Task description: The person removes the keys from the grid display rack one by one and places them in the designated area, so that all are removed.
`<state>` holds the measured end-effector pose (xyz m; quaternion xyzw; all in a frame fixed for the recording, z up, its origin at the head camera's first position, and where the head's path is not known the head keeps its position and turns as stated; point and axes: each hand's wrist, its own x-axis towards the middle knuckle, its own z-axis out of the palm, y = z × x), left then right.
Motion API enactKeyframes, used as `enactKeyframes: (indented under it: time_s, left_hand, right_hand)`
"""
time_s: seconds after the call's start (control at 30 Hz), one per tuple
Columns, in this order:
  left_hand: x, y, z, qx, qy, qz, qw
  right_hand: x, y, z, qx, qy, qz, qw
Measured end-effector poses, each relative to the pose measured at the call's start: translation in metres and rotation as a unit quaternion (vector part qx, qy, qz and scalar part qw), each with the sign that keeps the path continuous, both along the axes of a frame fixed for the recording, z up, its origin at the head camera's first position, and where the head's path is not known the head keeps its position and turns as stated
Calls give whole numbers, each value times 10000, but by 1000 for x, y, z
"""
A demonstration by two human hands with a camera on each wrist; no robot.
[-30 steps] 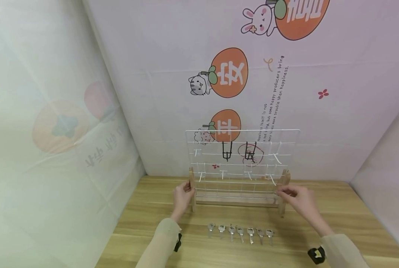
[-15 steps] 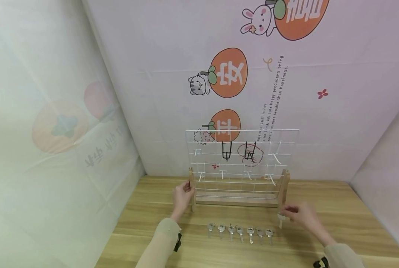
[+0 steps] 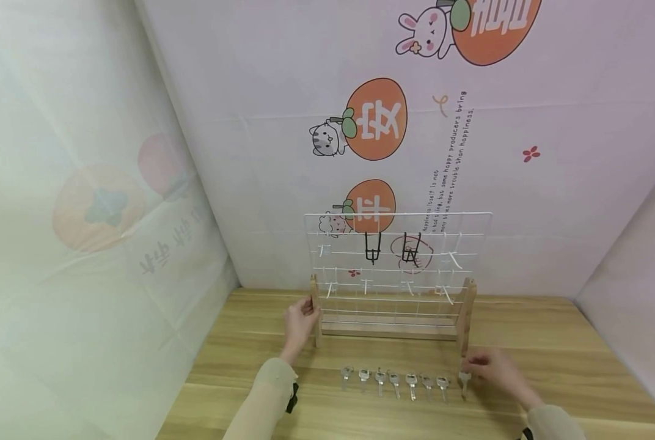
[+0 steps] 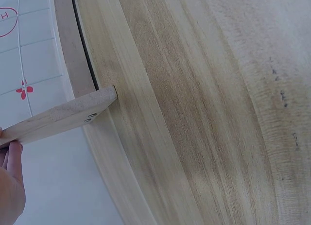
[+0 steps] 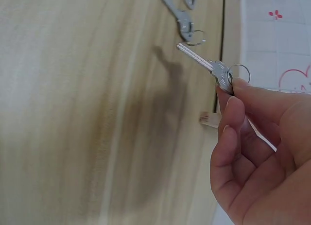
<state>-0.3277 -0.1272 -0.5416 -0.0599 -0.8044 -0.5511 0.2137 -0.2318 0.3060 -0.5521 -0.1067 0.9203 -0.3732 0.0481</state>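
A white wire grid rack (image 3: 399, 214) with hooks stands on the wooden table in the head view. My left hand (image 3: 299, 322) grips its left wooden post (image 3: 315, 305); in the left wrist view, the fingers (image 4: 14, 162) close on that post from both sides. Between thumb and fingers, my right hand (image 3: 495, 370) pinches a silver key (image 5: 222, 75) by its head, near a thin ring (image 5: 241, 72). Its blade points away from the fingers, just above the table, casting a shadow. Left of it, several silver keys (image 3: 395, 380) lie in a row.
White hooks (image 3: 453, 260) and two black hooks (image 3: 373, 249) hang on the grid. The right wooden post (image 3: 467, 311) rises just behind my right hand. Printed cloth (image 3: 525, 201) covers the walls around the wood-grain table (image 3: 316, 415).
My right hand has come down from beside the rack's right post towards the front, carrying the key near the row's right end. The left hand stays on its post.
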Motion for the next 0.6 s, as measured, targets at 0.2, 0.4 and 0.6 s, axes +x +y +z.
enactKeyframes:
  time_s: [0.2, 0.4, 0.6]
  left_hand:
    - [-1, 1, -1, 41, -14, 4, 10000]
    - [-2, 0, -1, 4, 21, 5, 10000]
    - [-1, 1, -1, -33, 4, 50, 10000]
  right_hand:
    - [-2, -2, -14, 42, 13, 22, 10000]
    - [-3, -5, -21, 319, 269, -37, 9991]
    - [-3, -9, -21, 399, 220, -121, 9989]
